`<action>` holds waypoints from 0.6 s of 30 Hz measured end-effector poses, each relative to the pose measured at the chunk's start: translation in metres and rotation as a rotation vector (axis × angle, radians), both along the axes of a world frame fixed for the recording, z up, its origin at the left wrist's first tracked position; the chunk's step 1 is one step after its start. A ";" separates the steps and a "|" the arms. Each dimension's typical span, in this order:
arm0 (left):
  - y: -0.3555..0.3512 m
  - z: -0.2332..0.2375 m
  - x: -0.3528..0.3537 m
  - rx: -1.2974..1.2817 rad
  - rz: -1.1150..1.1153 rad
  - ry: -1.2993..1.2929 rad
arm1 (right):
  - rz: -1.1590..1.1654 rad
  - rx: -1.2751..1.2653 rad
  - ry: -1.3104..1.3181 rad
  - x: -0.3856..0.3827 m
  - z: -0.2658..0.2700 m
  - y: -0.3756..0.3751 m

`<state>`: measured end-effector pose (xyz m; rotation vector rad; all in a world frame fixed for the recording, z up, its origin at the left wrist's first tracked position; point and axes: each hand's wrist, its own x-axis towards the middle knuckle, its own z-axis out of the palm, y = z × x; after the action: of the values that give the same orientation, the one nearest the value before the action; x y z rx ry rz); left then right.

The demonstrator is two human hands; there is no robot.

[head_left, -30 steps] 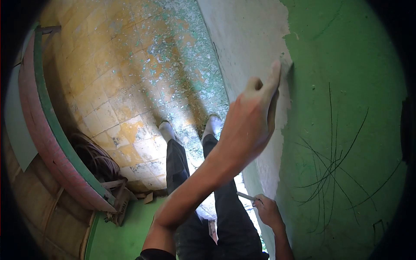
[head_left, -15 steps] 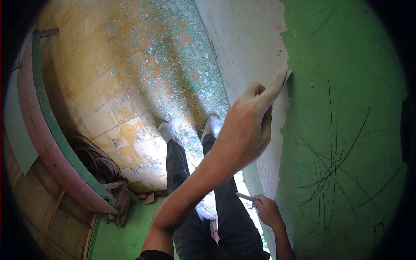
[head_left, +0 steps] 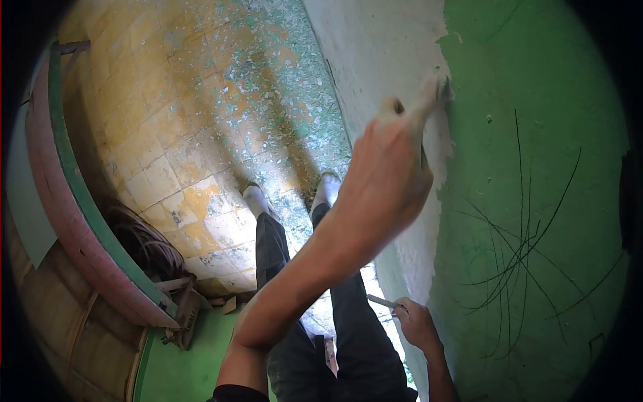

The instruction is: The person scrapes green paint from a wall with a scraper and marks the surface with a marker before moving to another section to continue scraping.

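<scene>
My left hand reaches up to the wall, forefinger stretched out. It presses a scraper, mostly hidden by the hand, against the edge where the green paint meets the bare pale plaster. Lower down, my right hand rests by the wall and grips a thin pale tool that points left. Black scribbled lines cross the green paint to the right of both hands.
Yellow floor tiles are strewn with paint flakes along the wall's foot. My feet stand close to the wall. A curved red and green board, coiled cord and wood scraps lie at the left.
My left hand dipped slightly along the paint edge, then pushed up the wall, and its tip now sits higher. My right hand has barely moved.
</scene>
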<state>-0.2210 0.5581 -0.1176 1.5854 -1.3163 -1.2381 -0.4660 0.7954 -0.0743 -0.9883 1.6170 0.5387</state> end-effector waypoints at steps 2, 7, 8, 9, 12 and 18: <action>-0.006 -0.003 0.002 -0.034 0.023 0.020 | 0.021 0.013 -0.009 -0.001 0.001 0.003; 0.021 0.010 -0.019 0.020 0.039 0.088 | 0.011 0.007 -0.010 0.001 0.001 -0.002; 0.013 0.008 -0.016 0.020 0.048 0.068 | 0.012 0.010 -0.019 0.003 0.004 -0.006; 0.004 0.005 -0.013 0.016 0.057 0.047 | 0.014 0.010 -0.029 0.004 0.004 -0.009; 0.005 0.006 -0.009 0.015 0.026 0.049 | -0.005 -0.007 -0.001 0.002 0.001 -0.006; 0.006 0.006 0.002 -0.010 -0.039 0.029 | 0.008 0.026 0.001 0.004 0.003 -0.009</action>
<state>-0.2188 0.5642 -0.1111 1.5355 -1.3387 -1.2720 -0.4618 0.7863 -0.0716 -0.9757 1.6034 0.5648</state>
